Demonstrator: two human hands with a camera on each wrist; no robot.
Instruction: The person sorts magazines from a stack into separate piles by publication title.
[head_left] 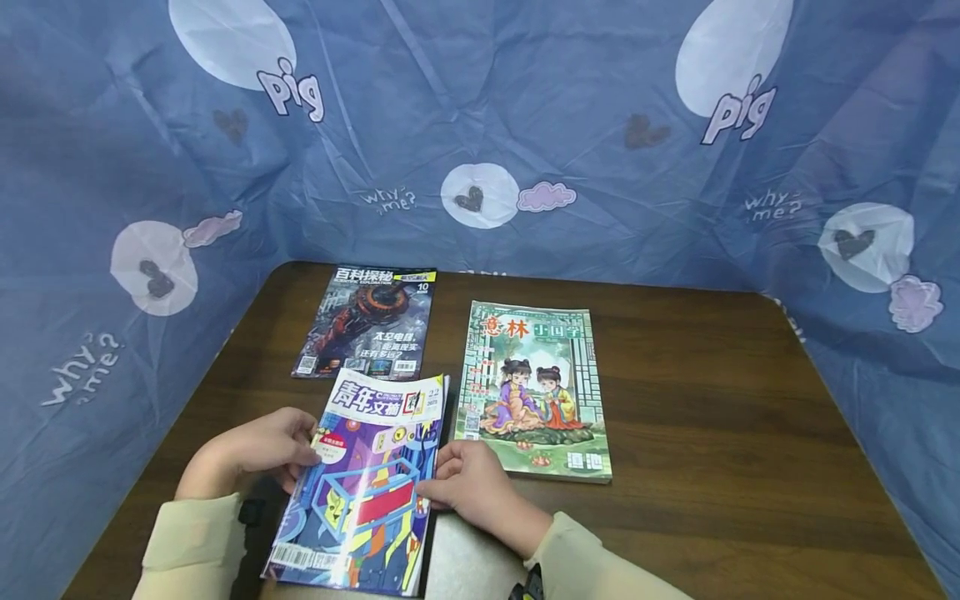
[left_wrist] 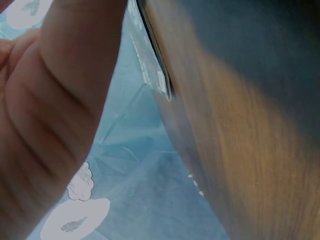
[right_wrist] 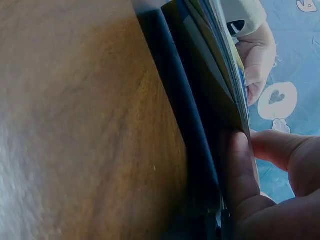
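A purple-and-blue magazine (head_left: 375, 467) with a white title band is between my two hands at the front left of the table. My left hand (head_left: 258, 446) grips its left edge, thumb on the cover. On the opposite edge, my right hand (head_left: 483, 492) pinches it between thumb and fingers. From the side, the right wrist view shows the magazine's page edges (right_wrist: 227, 55) raised over a dark blue flat edge (right_wrist: 180, 95) on the table. The left wrist view shows mostly the left hand's palm side (left_wrist: 60, 100); its fingertips are out of frame there.
A dark magazine (head_left: 367, 321) with a red-and-black machine on its cover lies behind, near the far left edge. To the right lies a green magazine (head_left: 536, 392) with two cartoon figures. The brown wooden table (head_left: 720, 417) is bordered by blue printed cloth (head_left: 600, 225).
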